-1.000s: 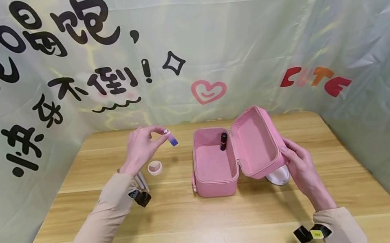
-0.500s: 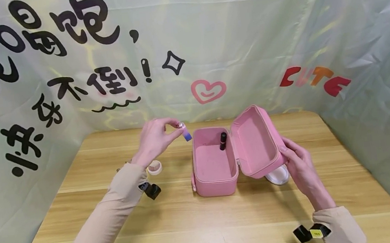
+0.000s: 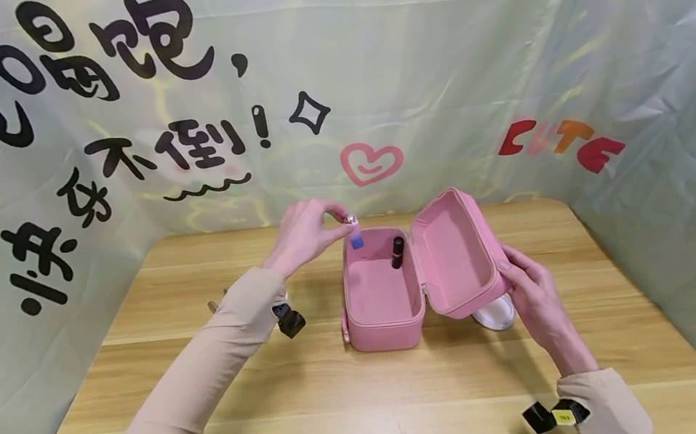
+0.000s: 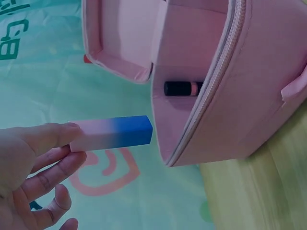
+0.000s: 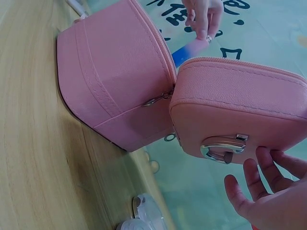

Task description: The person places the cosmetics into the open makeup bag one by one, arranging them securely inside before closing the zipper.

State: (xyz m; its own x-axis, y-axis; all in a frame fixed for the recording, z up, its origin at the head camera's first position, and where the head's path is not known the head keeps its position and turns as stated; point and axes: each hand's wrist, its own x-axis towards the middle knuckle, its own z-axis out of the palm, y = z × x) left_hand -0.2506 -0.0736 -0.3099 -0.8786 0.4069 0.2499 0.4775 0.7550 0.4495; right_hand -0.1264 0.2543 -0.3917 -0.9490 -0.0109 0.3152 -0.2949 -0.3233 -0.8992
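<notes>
My left hand pinches a square pink-and-blue lipstick tube between thumb and fingers. Its blue end points down over the far left rim of a pink cosmetic case in the head view. Inside that case, a black lipstick with a pink band stands against the inner wall near the hinge side. The lid is swung out to the right, and my right hand holds its outer edge, thumb at the rim. From the right wrist view, the fingertips touch the lid's outside near a metal-fitted handle.
A clear round item lies on the wooden table, partly under the lid. A slim greyish item pokes out behind the left sleeve, mostly hidden. A printed cloth backdrop rises behind the table.
My left hand has moved right with the lipstick tube, from over the table to the case's rim. The left sleeve now covers the small round pot. My right hand and the lid stay put.
</notes>
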